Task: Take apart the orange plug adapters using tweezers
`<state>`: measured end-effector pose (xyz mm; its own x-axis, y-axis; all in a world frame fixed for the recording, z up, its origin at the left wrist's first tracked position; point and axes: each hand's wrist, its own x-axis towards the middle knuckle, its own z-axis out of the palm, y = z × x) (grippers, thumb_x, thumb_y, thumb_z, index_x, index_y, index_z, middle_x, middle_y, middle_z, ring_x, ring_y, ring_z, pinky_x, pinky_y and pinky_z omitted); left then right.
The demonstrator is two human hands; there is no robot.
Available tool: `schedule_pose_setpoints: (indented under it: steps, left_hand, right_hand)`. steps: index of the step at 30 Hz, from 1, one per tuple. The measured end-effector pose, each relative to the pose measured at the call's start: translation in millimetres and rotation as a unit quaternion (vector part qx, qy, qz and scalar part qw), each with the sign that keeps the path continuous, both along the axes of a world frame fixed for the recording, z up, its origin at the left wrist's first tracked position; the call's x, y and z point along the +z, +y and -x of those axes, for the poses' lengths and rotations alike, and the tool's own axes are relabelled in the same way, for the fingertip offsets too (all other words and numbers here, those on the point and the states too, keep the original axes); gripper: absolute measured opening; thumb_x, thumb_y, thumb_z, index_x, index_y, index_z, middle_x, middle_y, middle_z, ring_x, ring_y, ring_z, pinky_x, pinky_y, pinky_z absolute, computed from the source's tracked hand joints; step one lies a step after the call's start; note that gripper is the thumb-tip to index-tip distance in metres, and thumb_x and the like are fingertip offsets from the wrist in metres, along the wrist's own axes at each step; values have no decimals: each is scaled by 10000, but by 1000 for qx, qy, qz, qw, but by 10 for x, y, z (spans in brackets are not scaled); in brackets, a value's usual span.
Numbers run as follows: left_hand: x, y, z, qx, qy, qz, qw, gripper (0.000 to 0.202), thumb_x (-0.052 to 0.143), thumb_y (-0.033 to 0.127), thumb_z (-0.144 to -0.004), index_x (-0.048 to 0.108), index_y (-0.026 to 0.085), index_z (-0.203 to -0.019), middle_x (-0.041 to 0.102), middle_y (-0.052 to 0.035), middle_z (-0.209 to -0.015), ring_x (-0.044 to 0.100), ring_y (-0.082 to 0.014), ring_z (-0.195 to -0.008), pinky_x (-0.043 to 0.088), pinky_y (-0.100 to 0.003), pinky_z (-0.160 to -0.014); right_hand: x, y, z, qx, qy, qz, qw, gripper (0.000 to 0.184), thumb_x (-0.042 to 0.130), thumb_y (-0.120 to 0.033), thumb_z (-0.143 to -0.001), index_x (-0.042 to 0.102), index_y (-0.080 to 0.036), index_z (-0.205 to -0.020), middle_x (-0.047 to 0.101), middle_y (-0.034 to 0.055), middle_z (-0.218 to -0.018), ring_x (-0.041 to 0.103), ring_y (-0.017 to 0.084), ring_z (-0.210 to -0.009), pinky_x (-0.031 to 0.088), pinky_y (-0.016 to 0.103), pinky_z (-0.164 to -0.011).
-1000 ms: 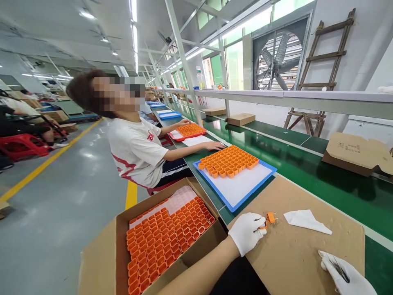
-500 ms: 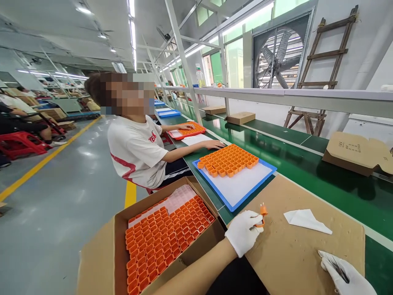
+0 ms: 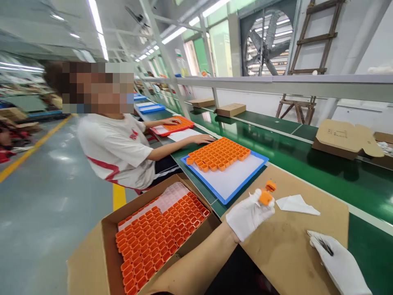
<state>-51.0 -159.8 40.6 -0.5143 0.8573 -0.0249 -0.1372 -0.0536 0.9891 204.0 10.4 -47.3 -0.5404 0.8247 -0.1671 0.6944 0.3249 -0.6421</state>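
My left hand [image 3: 247,217], in a white glove, is closed on an orange plastic piece [image 3: 265,197] above the cardboard sheet. At its upper end is a smaller orange block with thin metal pins [image 3: 270,186]; how the two parts join cannot be made out. Low on the right, my gloved right hand [image 3: 339,260] grips a pair of dark metal tweezers [image 3: 326,247] over the sheet's right side. A folded white sheet of paper or cloth [image 3: 297,205] lies between the two hands. Beyond my left hand sits a blue-rimmed tray [image 3: 229,200] carrying rows of orange cups [image 3: 219,152].
An open carton [image 3: 106,246] full of orange cups [image 3: 153,241] stands left of my forearm. Cardboard [image 3: 291,246] covers the green bench before me. A co-worker [image 3: 113,143] sits at the left, one hand near the blue tray. An opened box [image 3: 337,141] lies at the right.
My left hand has lifted and turned, bringing the orange piece farther over the cardboard and showing another side of it. The view has swung slightly right. My right hand still holds the tweezers.
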Motion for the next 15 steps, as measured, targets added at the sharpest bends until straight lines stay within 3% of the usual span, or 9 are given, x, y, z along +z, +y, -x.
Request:
schedule_pose_setpoints:
  steps: [1,2,4,6,11,15]
  left_hand:
    - [103,18,-36,-9,-42,-15,999,539,347,603,-1019,709,204,-1039,733,-63,-1011,716,-156,-963,589,-330,-948]
    - [196,27,-65,-7,-148,-43,988,456,422,581,-1010,694,217,-1046,729,-43,-1001,715,-137,-970,572,-308,-985]
    - [347,28,-99,-6,-298,-70,952,284,548,485,-993,672,241,-1070,729,-4,-947,724,-103,-925,585,-243,-944]
    - [447,16,-116,-23,-377,-67,923,229,592,433,-983,663,246,-1096,732,4,-919,732,-99,-897,599,-218,-905]
    - [572,-17,-205,-61,-444,-65,892,212,637,396,-962,681,224,-1078,744,-17,-923,747,-119,-846,618,-238,-903]
    - [608,-44,-261,-54,-420,-60,904,217,621,420,-966,698,219,-990,744,-24,-914,746,-128,-862,614,-259,-924]
  right_hand:
    - [32,-27,17,3,17,-4,1000,440,545,-568,-835,778,-291,-1084,737,24,-1246,667,297,-1184,525,398,-1040]
    - [64,-52,38,3,30,-4,1000,424,535,-545,-846,781,-279,-1067,743,32,-1230,672,291,-1174,526,396,-1036]
    - [111,-88,82,8,52,-4,999,406,534,-504,-856,779,-260,-1068,759,47,-1179,688,280,-1138,529,397,-1028]
    - [128,-104,111,2,66,-7,998,379,544,-481,-861,780,-256,-1054,766,49,-1154,698,272,-1115,531,407,-1024]
    - [126,-120,107,-9,81,-10,997,345,555,-462,-873,781,-259,-1037,763,52,-1149,694,272,-1118,525,425,-1026]
    - [139,-138,109,-9,88,-9,996,330,562,-456,-868,776,-257,-1022,759,56,-1155,689,274,-1117,523,425,-1014]
